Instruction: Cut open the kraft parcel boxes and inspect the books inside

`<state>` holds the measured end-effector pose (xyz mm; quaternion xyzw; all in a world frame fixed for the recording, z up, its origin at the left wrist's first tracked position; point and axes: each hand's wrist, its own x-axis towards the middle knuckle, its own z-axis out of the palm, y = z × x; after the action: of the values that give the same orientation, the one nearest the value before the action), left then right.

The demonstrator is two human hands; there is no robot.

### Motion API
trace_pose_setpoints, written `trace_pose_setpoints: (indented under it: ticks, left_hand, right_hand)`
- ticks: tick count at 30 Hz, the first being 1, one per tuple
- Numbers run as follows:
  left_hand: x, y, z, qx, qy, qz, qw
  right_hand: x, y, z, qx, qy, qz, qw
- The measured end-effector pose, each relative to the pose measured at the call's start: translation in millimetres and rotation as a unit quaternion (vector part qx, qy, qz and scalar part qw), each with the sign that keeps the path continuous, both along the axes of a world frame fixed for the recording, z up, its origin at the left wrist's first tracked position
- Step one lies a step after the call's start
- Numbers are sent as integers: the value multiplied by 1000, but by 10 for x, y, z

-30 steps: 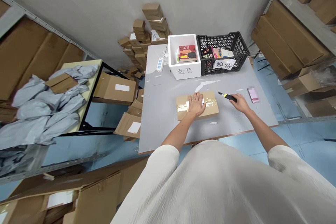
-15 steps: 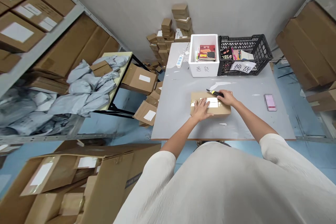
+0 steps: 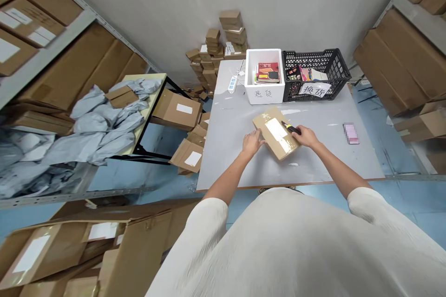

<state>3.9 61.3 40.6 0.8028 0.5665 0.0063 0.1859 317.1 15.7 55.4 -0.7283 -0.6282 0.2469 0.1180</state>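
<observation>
A brown cardboard box (image 3: 270, 118) with a white label and shiny clear tape lies turned at an angle on the grey table (image 3: 223, 162). At its left edge is my left hand (image 3: 252, 144), fingers and thumb apart, the thumb close against the box; whether it touches is hard to tell. My right hand (image 3: 305, 137) grips a black and yellow utility knife (image 3: 291, 128) over the box's right side. The knife's front end points up and left, above the cardboard near the label. Some of my right fingers are hidden behind the hand, by the box's right edge.
Behind the box stand a white foam bin (image 3: 265, 94) and a black plastic crate (image 3: 343, 76), both holding books. A phone (image 3: 350, 133) lies at right, a power strip (image 3: 232, 84) at back left. A big open carton (image 3: 146, 246) of boxes stands at lower left.
The box has rotated clockwise into a slanted position. My left hand has moved from its top to its left edge. My right hand still holds the knife. The view has shifted slightly.
</observation>
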Motion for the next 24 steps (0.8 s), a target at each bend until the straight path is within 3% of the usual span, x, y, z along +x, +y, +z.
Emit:
trace_pose_setpoints:
  ticks: [4,9,12,15,19,24]
  left_hand:
    - [-90,94,-2,-54,-59,12,997]
    - [-97,133,0,-51,-105,1,993]
    - [-14,111,15,-46,-117,8,992]
    - [179,27,55,-25,-86,31,996]
    - [573,-200,101,-11,-53,25,998]
    - [964,-467,41,-48,-27,-10,998]
  right_hand:
    - [-119,-223,6,-5,24,-7,1000]
    - [-318,-481,-32,-26,75,-3,997]
    - [-356,-507,-125,-30,116,6,993]
    - [-266,-327,-223,15,126,-20,992]
    - [-51,161,-287,97,81,-17,992]
    - [64,679,-295,59,55,24,996]
